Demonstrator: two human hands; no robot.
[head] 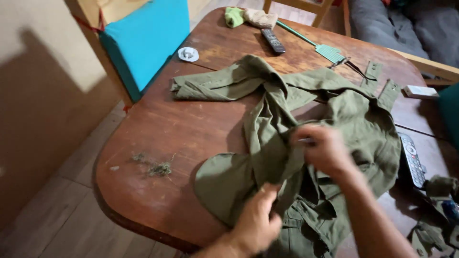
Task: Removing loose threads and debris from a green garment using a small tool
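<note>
An olive green shirt [287, 124] lies crumpled across a round brown wooden table [191, 129], one sleeve stretched toward the far left. My left hand [258, 222] pinches a fold of the shirt at its near edge. My right hand [325, 150], a little blurred, grips the fabric near the shirt's middle, fingers curled into the cloth.
A small pile of green threads [155, 167] lies near the left rim. Two remote controls [272, 40] [412, 160], a teal fly swatter [325, 50], a white round lid [188, 53], folded cloths [248, 16] and a white box [420, 91] sit around. A chair with a blue cushion [148, 38] stands left.
</note>
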